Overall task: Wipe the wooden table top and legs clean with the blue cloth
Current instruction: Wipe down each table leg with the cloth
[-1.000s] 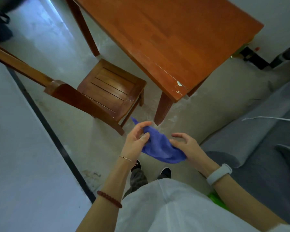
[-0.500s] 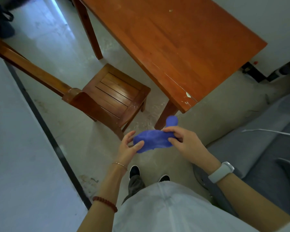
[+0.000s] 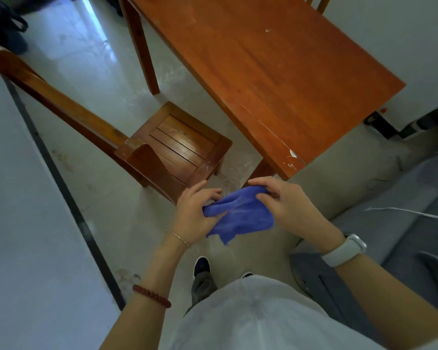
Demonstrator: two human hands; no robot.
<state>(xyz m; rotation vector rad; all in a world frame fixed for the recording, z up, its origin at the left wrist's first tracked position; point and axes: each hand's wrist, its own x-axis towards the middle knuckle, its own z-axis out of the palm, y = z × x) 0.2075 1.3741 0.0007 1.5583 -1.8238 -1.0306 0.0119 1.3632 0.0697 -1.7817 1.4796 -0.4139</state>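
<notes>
One table (image 3: pixel 276 72), one chair (image 3: pixel 177 147), one blue cloth (image 3: pixel 240 213), two hands (image 3: pixel 240 205).

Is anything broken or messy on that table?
Yes. The wooden table has chipped, pale patches at its near corner, a thin scratch running up from there, and a small pale speck farther back on the top.

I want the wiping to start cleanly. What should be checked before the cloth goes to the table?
1. Blue cloth in hand: ok, the left hand and right hand both pinch it.
2. Cloth folded into a flat pad: not ok, it hangs bunched, one corner dangling.
3. Wooden table top free of objects: ok, only pale specks and chipped marks near the corner.
4. Cloth touching the table: not ok, held in the air, short of the near corner.
5. Table legs reachable: cannot tell, the wooden chair stands close to the near leg.
</notes>
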